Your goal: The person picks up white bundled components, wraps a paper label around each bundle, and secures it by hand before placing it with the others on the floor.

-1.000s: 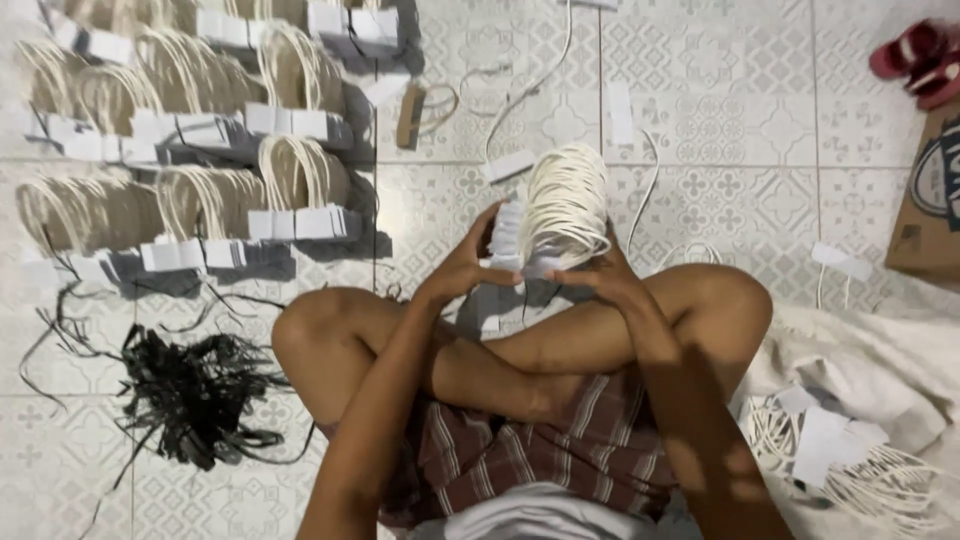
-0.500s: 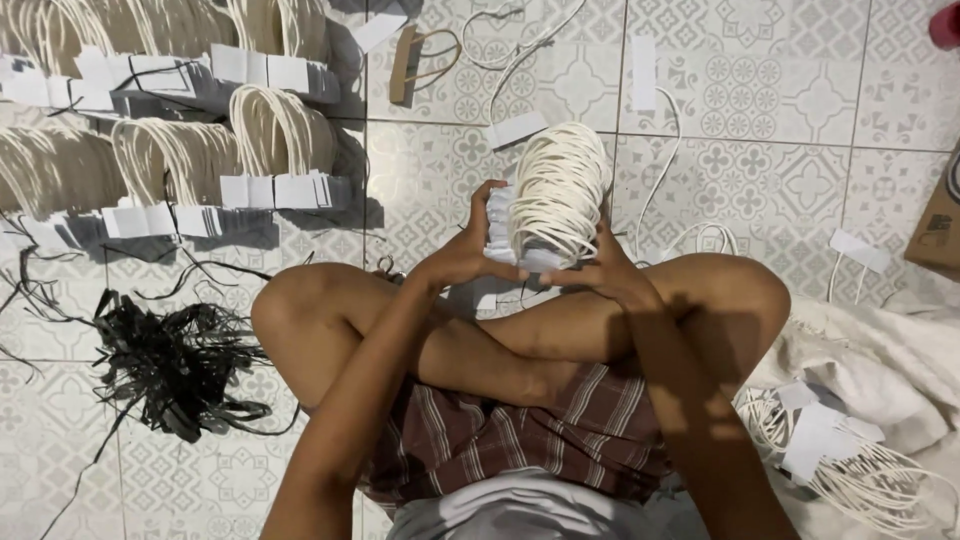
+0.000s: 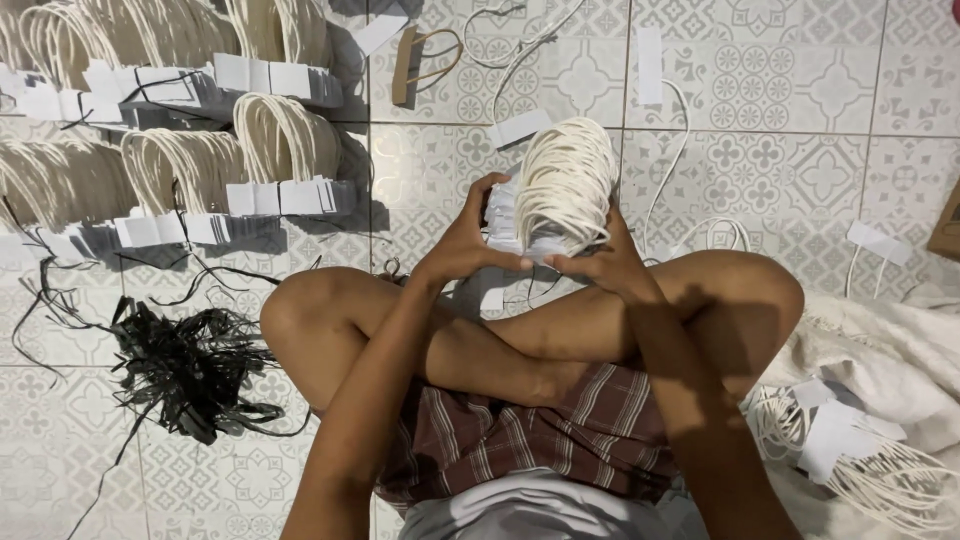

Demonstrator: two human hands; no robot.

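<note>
Many finished bundles (image 3: 270,160) are lying at ten o'clock; both hands' fingers (image 3: 478,225) are grasping one cord bundle (image 3: 562,185), loose cords (image 3: 880,470) waiting at four o'clock.

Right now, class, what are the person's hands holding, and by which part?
Both the left hand and right hand hold a bundle of white cord loops by its lower end, at the paper tabs.

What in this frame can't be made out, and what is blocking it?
Head view only:
- Paper tabs of the cord bundle: mostly covered by the left hand and right hand.
- Floor beneath the bundle: hidden by both hands and the crossed legs.
- Brown cardboard piece: cut off by the right edge.
- Loose cords at lower right: run out of frame.
- Black strip pile: single strands too tangled to separate.
</note>
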